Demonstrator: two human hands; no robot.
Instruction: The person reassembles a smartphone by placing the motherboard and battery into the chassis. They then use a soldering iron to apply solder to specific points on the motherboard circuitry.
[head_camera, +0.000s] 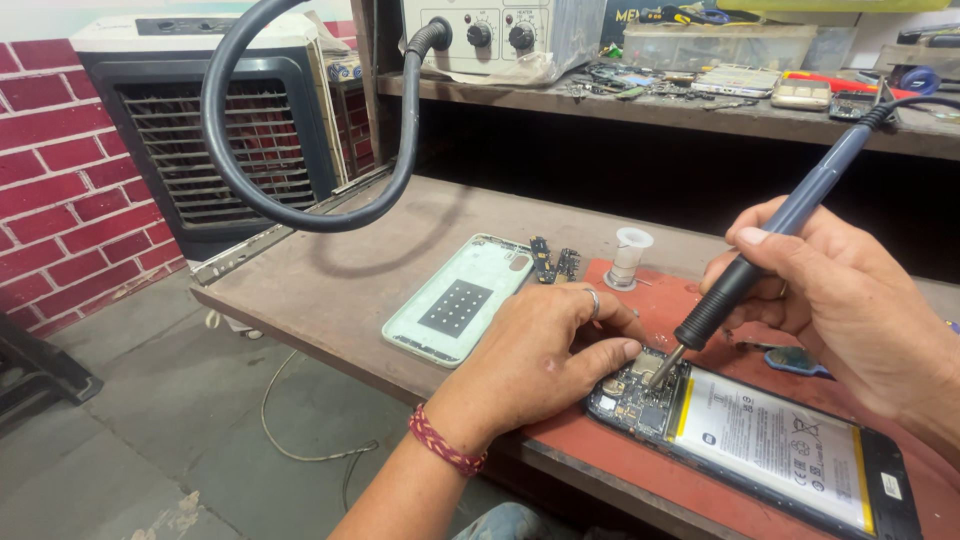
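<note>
Red brick wall fills the far left, at nine o'clock, with a dark air cooler beside it at eleven o'clock. A black hose loops from a rework station on the shelf at twelve o'clock. On the wooden bench, near centre, a pale green phone back cover lies inside-up, with small circuit parts and a white spool just behind it.

Below centre, the person's left hand, a red thread band at the wrist, presses its fingertips together on the top edge of an opened phone, steadying it on a red mat. At three o'clock the right hand pinches a blue soldering iron like a pen, its tip touching the board beside the white battery.

Judging from this, soldering on the board's upper corner is in hand. The next move calls for a steady tip, brief contact, and heat kept off the battery.
</note>
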